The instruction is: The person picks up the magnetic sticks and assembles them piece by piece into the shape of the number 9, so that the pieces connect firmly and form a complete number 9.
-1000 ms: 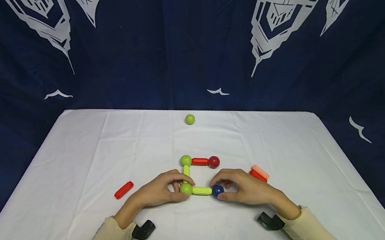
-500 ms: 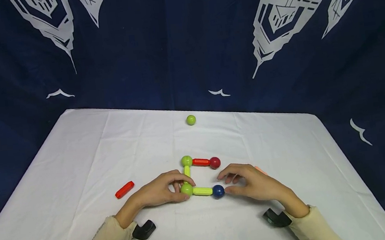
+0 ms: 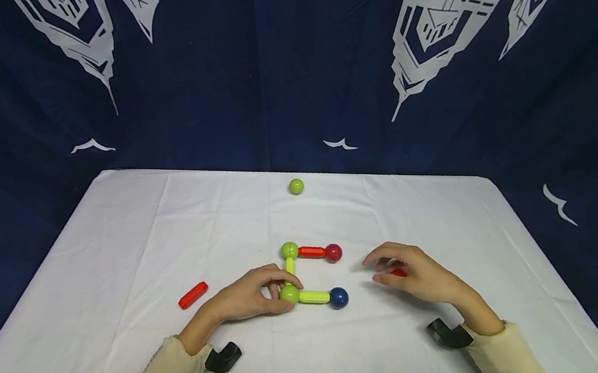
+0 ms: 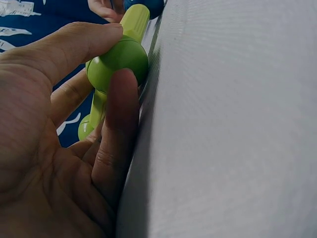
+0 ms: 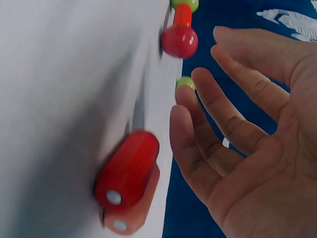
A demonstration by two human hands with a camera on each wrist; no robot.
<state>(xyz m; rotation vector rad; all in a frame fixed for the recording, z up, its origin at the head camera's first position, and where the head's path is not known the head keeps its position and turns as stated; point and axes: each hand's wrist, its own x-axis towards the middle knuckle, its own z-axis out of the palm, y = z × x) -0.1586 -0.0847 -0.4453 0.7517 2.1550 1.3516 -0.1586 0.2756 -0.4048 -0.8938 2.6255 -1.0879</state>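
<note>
My left hand [image 3: 247, 292] holds the near green ball [image 4: 111, 64] between thumb and fingers. That ball joins two yellow-green magnetic rods: one [image 3: 314, 297] runs right to a blue ball [image 3: 339, 297], the other [image 3: 289, 266] back to a second green ball [image 3: 289, 250]. From there a red rod [image 3: 312, 252] leads to a dark red ball [image 3: 333, 253]. Holding nothing, my right hand [image 3: 425, 273] hovers with loosely bent fingers over a loose red rod [image 5: 130, 171] and a salmon rod [image 5: 136, 213], which lie side by side, mostly hidden by it in the head view.
Another loose red rod [image 3: 192, 295] lies left of my left hand. A single green ball [image 3: 296, 187] sits near the far edge of the white-covered table [image 3: 214, 221]. Behind it hangs a dark blue curtain [image 3: 211, 98] with white prints.
My right hand has let go of the blue ball and moved right, over the loose red and salmon rods. My left hand stays on the green ball.
</note>
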